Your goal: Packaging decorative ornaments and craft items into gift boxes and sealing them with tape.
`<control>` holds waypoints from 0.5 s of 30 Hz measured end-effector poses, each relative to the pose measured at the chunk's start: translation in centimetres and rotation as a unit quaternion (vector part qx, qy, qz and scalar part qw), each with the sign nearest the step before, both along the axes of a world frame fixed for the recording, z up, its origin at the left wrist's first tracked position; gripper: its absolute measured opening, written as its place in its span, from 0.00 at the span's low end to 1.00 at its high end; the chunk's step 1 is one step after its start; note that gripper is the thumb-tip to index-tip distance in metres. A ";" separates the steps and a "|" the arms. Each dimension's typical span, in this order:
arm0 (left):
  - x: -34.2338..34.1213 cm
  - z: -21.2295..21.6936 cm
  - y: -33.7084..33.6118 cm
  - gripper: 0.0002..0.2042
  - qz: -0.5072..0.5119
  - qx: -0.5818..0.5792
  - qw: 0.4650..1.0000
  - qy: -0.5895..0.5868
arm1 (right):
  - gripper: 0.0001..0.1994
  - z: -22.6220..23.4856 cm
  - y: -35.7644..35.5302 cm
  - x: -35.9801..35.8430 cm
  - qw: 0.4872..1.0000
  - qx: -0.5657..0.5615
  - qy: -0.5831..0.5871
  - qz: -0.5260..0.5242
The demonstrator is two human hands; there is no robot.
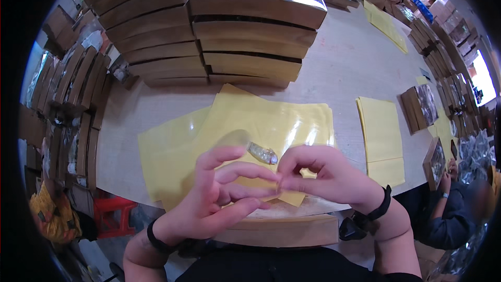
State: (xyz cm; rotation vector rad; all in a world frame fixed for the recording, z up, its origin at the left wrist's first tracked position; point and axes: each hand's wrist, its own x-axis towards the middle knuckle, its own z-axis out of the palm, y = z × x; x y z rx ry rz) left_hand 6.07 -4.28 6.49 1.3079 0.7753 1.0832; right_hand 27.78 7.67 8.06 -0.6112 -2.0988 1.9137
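My left hand (216, 190) is held over the front of the yellow sheets, its fingers spread. Two of its fingers reach across to the tips of my right hand (329, 177). That hand is closed in a pinch, and whatever lies between its thumb and finger is too small to make out. Just beyond the fingertips, a small shiny item in clear wrapping (262, 153) rests on a yellow sheet (282, 115). Near the upper finger of my left hand hovers a blurred, pale shape (233, 138) that I cannot identify.
Stacked brown boxes (255, 34) stand at the far side, the top one divided under clear film. Folded yellow sheets (381, 136) lie at right. More boxes line both sides. A red stool (114, 216) is at lower left. Other people work at far right and near right.
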 end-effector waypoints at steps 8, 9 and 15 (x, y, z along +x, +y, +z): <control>-2.1 0.9 -2.7 0.31 -0.127 0.003 0.951 0.281 | 0.04 -0.7 0.3 2.5 0.968 0.148 -0.023 -0.202; -2.0 0.9 -2.7 0.31 -0.128 0.004 0.952 0.279 | 0.04 -0.6 0.1 2.3 0.972 0.173 -0.041 -0.156; -1.6 1.1 -2.8 0.23 -0.139 0.077 0.903 0.398 | 0.07 -3.9 1.9 0.3 0.985 0.157 -0.072 -0.007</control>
